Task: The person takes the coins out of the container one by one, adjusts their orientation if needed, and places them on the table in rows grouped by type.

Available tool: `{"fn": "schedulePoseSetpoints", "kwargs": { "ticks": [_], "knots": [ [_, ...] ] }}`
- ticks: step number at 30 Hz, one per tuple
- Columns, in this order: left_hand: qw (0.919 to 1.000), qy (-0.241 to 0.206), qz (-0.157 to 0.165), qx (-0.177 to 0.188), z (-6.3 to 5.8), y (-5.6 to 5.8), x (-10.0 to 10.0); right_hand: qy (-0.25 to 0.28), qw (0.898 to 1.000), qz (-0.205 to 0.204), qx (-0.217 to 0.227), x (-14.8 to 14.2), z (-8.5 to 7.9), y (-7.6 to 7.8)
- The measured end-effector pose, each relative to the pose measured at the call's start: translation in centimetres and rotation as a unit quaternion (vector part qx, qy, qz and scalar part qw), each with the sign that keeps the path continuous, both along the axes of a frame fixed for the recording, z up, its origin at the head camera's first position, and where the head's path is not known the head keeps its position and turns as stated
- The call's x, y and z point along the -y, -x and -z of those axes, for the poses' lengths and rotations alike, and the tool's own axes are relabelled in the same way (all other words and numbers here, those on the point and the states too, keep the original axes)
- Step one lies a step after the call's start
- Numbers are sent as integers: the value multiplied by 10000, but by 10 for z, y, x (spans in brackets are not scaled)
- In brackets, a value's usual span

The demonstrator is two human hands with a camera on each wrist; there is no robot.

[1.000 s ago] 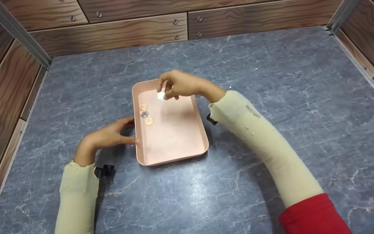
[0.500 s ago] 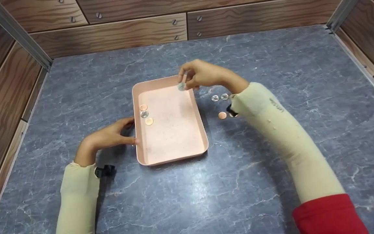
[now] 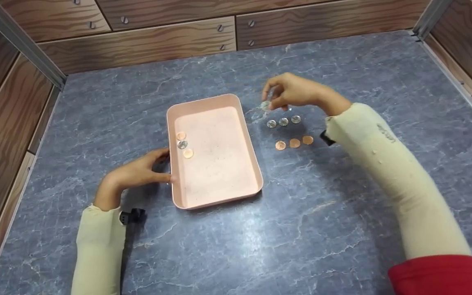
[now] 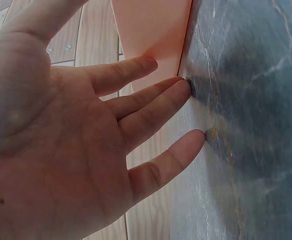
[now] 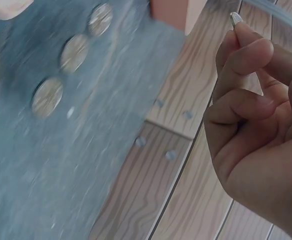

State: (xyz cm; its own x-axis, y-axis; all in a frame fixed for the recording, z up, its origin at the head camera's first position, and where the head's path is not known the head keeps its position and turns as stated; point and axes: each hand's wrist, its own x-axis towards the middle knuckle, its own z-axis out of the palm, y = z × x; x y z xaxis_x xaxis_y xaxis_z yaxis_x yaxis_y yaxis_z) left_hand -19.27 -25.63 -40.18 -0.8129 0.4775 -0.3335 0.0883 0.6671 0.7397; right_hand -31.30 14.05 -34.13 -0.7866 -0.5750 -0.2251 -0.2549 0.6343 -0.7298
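Between thumb and fingertips, my right hand (image 3: 295, 91) pinches a silvery coin (image 3: 266, 105) above the table, just right of the tray's far corner. The right wrist view shows that coin (image 5: 236, 19) edge-on at the fingertips. My left hand (image 3: 137, 170) rests against the left side of a shallow pink tray (image 3: 219, 176), thumb at the wall, other fingers stretched out. In the left wrist view, the left hand's fingertips (image 4: 183, 90) reach down to the tabletop beside the tray. Inside the tray, a copper coin (image 3: 181, 135), a silver coin (image 3: 182, 144) and a golden coin (image 3: 188, 153) lie near the left wall.
Right of the tray, a row of three silver coins (image 3: 283, 121) lies on the blue-grey marbled table (image 3: 301, 229). Nearer the front is a row of three copper coins (image 3: 294, 143). Wood-patterned panels (image 3: 170, 35) enclose the table at the back and sides.
My right hand has moved right with the coin, from over the tray to beyond its right wall, bringing the table coins into view. My left hand and the tray have stayed put.
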Motion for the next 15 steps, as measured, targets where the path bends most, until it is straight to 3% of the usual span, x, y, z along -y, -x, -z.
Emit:
{"fn": "schedulePoseSetpoints", "kwargs": {
  "ticks": [7, 15],
  "knots": [
    [9999, 143, -8, -5, 0, -1, 1, -128, 9994, 297, 120, -30, 6, 0],
    [9999, -84, 112, -9, -1, 0, 1, -289, 9976, 585, 225, -58, 16, 0]
  ]
}}
